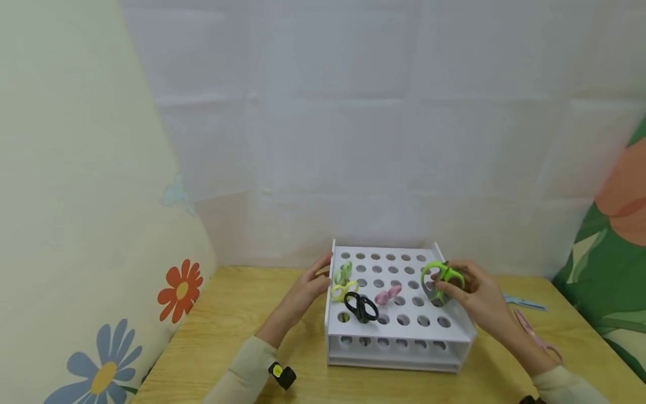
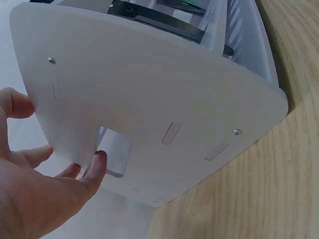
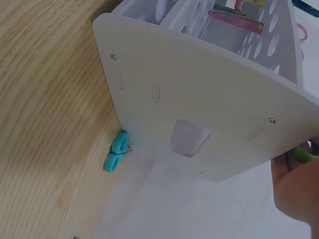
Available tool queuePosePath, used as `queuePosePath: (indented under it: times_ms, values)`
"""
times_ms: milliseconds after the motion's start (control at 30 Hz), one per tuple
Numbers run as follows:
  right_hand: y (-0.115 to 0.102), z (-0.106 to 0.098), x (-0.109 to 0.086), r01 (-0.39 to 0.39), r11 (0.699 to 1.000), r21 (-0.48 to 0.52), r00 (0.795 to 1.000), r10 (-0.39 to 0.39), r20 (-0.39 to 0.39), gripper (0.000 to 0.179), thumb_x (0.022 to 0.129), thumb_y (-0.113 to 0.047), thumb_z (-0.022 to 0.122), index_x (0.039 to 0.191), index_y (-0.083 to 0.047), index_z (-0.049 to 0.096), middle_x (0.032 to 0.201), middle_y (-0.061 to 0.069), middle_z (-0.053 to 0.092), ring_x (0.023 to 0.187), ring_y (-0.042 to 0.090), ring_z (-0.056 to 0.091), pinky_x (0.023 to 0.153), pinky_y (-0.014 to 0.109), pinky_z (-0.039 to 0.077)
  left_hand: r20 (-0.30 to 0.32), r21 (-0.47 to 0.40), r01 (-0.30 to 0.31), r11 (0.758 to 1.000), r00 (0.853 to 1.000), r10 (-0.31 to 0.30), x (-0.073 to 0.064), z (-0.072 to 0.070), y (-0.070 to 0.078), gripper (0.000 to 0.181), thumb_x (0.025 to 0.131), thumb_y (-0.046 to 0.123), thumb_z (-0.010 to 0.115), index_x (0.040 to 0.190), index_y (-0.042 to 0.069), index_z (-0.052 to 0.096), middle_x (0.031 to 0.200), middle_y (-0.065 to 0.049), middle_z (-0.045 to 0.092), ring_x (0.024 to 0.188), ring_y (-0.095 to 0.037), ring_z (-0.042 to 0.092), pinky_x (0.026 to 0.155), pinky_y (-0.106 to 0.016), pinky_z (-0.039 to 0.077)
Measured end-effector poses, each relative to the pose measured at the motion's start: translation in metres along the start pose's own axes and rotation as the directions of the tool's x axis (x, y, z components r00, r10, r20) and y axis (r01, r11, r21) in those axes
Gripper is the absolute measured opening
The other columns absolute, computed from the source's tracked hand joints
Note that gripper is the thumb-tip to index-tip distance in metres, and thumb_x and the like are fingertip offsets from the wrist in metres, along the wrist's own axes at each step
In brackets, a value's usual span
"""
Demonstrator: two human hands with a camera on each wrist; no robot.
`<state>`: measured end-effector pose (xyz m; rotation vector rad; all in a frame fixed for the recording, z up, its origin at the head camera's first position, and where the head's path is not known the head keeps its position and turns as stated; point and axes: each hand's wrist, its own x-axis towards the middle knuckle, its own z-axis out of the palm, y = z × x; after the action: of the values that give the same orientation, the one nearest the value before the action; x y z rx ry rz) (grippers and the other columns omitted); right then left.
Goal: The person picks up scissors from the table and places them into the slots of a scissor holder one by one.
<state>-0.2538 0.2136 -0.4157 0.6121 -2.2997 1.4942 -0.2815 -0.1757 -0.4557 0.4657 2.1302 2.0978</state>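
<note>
A white rack [image 1: 383, 269] with rows of round holes stands on the table. My left hand [image 1: 306, 286] holds its left side panel [image 2: 144, 89], several fingertips at the panel's edge and one by the cut-out. Over the right part of the holes, my right hand [image 1: 471, 289] grips green scissors [image 1: 444, 275] by the handles. In the rack's left part stand light green scissors [image 1: 344, 272], yellow scissors [image 1: 339, 292] and black scissors [image 1: 361, 307]. Pink scissors [image 1: 387, 294] are nearer the middle. In the right wrist view my right hand shows only at the edge.
To the right of the rack, pink scissors [image 1: 537, 336] and a light-blue item [image 1: 526, 303] lie on the wooden table [image 1: 242, 314]. Teal scissor handles [image 3: 117, 152] rest by the foot of the right side panel [image 3: 209, 99]. A white backdrop [image 1: 323, 140] rises behind.
</note>
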Motion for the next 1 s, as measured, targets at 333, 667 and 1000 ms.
queuePosePath:
  times_ms: [333,667,1000]
  values:
    - [-0.003,-0.005,0.014,-0.012,1.0,0.016,0.996,0.01,0.091,0.039,0.098,-0.013,0.071,0.133,-0.003,0.058,0.124,0.015,0.067,0.102,0.01,0.066,0.079,0.024,0.055,-0.009,0.015,-0.009,1.0,1.0,0.009,0.002,-0.008,0.011,0.07,0.097,0.018,0.059,0.162,0.021,0.031,0.163,-0.006,0.028,0.143,-0.031,0.035,0.112,-0.05,0.033]
    - [0.002,-0.037,0.022,0.099,0.994,0.039,0.993,-0.101,0.06,0.027,0.105,-0.005,0.056,0.132,-0.002,0.058,0.121,0.013,0.068,0.11,0.012,0.064,0.092,0.019,0.049,-0.002,0.022,0.009,1.0,1.0,-0.009,0.002,-0.008,0.012,0.071,0.097,0.022,0.062,0.161,0.025,0.033,0.162,0.0,0.03,0.142,-0.028,0.037,0.112,-0.051,0.033]
    - [0.016,-0.059,0.022,0.092,0.965,-0.244,0.996,-0.094,0.002,0.019,0.105,-0.017,0.06,0.122,-0.012,0.067,0.113,0.001,0.071,0.102,0.005,0.062,0.085,0.011,0.043,0.001,0.024,0.023,0.999,1.0,-0.023,-0.002,-0.002,0.002,0.071,0.096,0.023,0.061,0.161,0.027,0.032,0.163,0.0,0.028,0.143,-0.029,0.036,0.114,-0.052,0.03]
